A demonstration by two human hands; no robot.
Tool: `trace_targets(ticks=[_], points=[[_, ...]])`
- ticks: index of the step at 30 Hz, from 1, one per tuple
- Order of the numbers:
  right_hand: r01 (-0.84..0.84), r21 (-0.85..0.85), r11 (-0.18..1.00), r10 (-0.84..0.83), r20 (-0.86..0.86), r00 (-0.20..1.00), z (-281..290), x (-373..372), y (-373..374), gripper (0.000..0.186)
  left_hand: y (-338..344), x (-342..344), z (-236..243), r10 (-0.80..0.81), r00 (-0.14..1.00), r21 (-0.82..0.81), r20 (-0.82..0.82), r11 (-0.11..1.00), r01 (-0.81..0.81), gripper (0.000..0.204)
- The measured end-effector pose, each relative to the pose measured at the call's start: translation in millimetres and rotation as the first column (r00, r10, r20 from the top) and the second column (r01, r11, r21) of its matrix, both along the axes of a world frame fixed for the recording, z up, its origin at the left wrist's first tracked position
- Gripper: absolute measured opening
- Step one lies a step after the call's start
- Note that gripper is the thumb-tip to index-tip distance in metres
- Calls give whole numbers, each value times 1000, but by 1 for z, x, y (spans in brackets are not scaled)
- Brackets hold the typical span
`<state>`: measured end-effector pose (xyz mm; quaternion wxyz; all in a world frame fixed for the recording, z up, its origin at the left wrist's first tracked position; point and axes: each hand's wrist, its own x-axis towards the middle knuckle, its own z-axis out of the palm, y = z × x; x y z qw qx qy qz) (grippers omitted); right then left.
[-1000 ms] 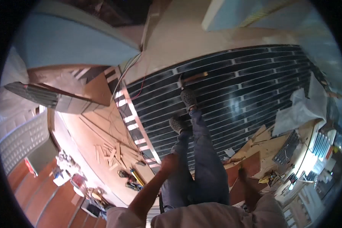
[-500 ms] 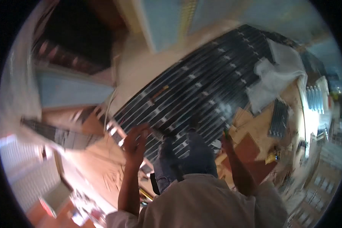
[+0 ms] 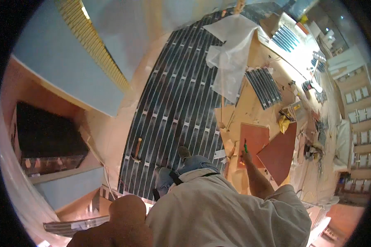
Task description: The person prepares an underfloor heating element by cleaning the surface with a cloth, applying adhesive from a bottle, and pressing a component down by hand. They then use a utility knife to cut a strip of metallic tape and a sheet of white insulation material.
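Note:
My right hand (image 3: 246, 157) is closed around a slim hand tool with green on it (image 3: 245, 146), held above a reddish-brown board (image 3: 254, 138) on the floor. The tool's exact kind is too small to make out. A bent part of my left arm (image 3: 127, 210) shows at the lower left, and that hand is out of sight. Beneath my feet spreads dark striped floor film (image 3: 169, 107) with pale cross bands. On it, left of my legs, lies a hammer (image 3: 138, 149) with a wooden handle.
Crumpled translucent sheeting (image 3: 235, 53) covers the film's far right side. A cut piece of striped film (image 3: 264, 87), a second reddish board (image 3: 281, 154) and a yellow object (image 3: 283, 123) lie to the right. A bright lamp (image 3: 313, 85) stands beyond. Blue-grey wall panels (image 3: 107, 53) rise at left.
My view and body have turned, so the film runs more upright in the picture. My left hand has left view, its arm now bent at lower left. My right hand still grips the green tool.

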<state>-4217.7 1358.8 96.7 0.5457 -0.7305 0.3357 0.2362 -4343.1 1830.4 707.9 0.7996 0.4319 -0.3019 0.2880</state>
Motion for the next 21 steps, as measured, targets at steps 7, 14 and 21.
trace_targets(ticks=[7,14,21], points=[[423,-42,905,-422,25,906,-13,-167,-101,21,3,9,17,-253,967,-133,-39,960,246,13],[354,-52,934,-358,-99,929,15,-249,44,22,7,41,-7,-415,903,-133,115,894,428,11],[402,139,905,-393,-91,915,1,-251,22,26,-20,95,-16,-300,910,-404,286,823,399,30]])
